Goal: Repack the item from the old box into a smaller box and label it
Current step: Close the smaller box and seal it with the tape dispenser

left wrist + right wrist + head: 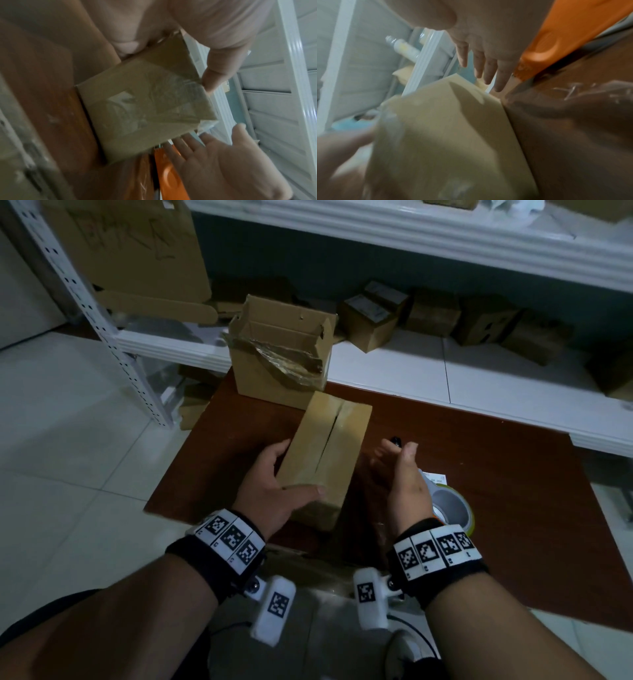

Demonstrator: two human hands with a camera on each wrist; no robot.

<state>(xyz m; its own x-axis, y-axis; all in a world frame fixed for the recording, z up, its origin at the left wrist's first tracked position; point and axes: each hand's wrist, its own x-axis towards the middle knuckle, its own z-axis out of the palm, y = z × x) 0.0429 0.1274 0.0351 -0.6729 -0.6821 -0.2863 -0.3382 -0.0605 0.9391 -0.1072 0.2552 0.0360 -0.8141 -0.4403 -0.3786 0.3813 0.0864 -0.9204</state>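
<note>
The small cardboard box [325, 450] lies shut on the brown table [496, 474], a slit running along its top flaps. My left hand [270, 484] grips its near left corner, fingers along the left side and thumb across the near edge; the left wrist view shows that taped end of the small box [145, 108]. My right hand [400, 470] hovers open just right of the box, fingers straight, not touching it. The old box [274, 371] stands open behind, with torn tape hanging over its front.
A tape roll [452, 508], a white label [435, 478] and a black marker [396, 441] lie by my right hand. An orange plastic item [168, 175] lies on the table below that hand. Several cartons [428, 316] sit on the white shelf behind. A metal rack upright [102, 320] stands left.
</note>
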